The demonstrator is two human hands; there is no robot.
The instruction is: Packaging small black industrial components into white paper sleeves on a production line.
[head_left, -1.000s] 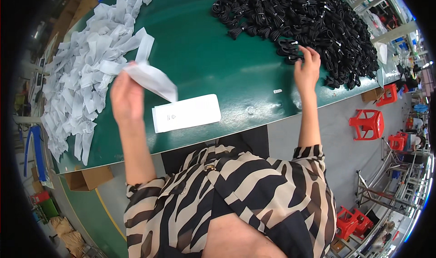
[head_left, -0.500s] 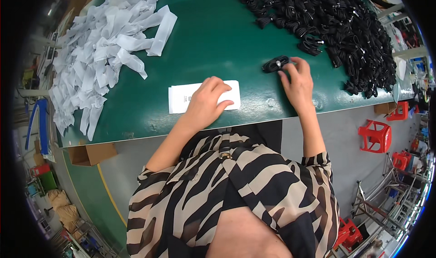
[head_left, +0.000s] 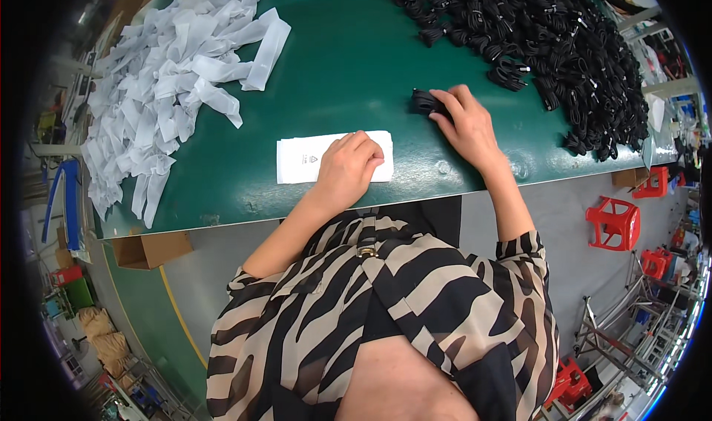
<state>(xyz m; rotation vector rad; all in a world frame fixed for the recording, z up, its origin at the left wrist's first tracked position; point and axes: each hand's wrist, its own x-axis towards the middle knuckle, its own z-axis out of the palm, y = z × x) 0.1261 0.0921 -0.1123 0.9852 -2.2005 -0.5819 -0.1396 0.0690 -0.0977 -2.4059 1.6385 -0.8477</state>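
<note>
A small stack of flat white bags [head_left: 297, 161] with dark print lies near the table's front edge. On its right half is my left hand [head_left: 350, 163], fingers and thumb drawn together at the top bag; the fingertips are partly hidden. To the right and farther back, my right hand [head_left: 465, 120] grips a bundled black cable [head_left: 425, 102] between thumb and fingers, just at the tabletop. The cable's right end is hidden behind the fingers.
Translucent white sleeves [head_left: 170, 80] are heaped on the left of the green table [head_left: 334, 57]. A large pile of bundled black cables [head_left: 534, 35] covers the far right. Below stand a cardboard box [head_left: 159, 250] and a red stool [head_left: 614, 223].
My right hand has closed on the cable bundle and shifted it slightly left. The spread fingers of my left hand have drawn together over the bags.
</note>
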